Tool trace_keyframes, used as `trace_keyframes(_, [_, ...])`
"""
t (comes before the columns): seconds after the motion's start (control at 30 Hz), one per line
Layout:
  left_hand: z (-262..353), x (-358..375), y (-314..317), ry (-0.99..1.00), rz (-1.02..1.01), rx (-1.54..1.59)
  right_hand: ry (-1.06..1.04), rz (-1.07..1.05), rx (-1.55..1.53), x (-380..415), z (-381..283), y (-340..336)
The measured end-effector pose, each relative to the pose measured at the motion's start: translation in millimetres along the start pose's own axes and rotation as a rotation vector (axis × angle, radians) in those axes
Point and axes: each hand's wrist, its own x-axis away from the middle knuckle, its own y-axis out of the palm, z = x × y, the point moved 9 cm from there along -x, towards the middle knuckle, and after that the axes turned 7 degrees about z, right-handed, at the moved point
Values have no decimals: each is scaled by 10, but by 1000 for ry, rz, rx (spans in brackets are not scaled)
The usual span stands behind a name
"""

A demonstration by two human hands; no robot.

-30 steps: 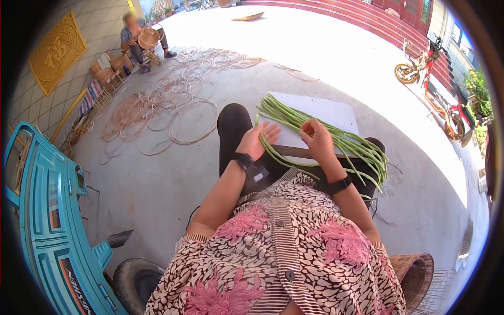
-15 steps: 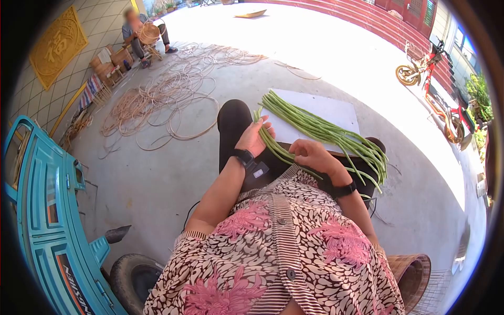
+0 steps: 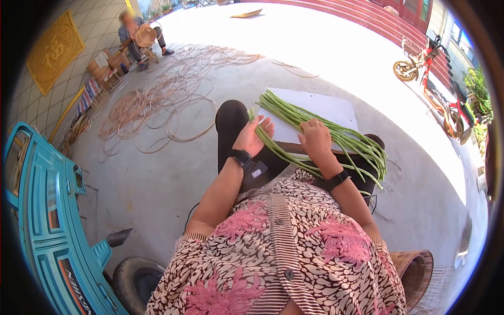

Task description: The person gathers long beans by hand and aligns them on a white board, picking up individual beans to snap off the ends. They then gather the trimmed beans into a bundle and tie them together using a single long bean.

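Several long green beans (image 3: pixel 278 148) run from my left hand (image 3: pixel 251 137), whose fingers are curled round them near one end. They droop across my lap toward the right. My right hand (image 3: pixel 316 139) rests at the larger bundle of long green beans (image 3: pixel 299 113), its fingers bent down at the near edge of the pile; whether it grips any bean is hidden. That bundle lies on a pale board (image 3: pixel 341 113) over my knees, its loose ends spreading past the board's right side.
Coils of thin cane strips (image 3: pixel 142 107) lie on the floor ahead left. A person (image 3: pixel 137 39) sits behind them with a round basket (image 3: pixel 145 37). A turquoise vehicle (image 3: pixel 52 210) is at left, a red motorbike (image 3: pixel 433 94) at right, a woven basket (image 3: pixel 417 273) beside me.
My right hand has moved up and forward, from the beans by my left hand to the bundle on the board. My left hand has stayed closed round its beans.
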Motion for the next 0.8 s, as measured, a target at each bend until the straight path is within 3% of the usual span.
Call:
trace_keyframes(0.53, [-23, -133, -123, 6, -58, -67, -140, 101, 82, 4, -156, 21])
trace_keyframes(0.8, [-12, -96, -103, 18, -41, -108, -152, 52, 35, 42, -155, 50])
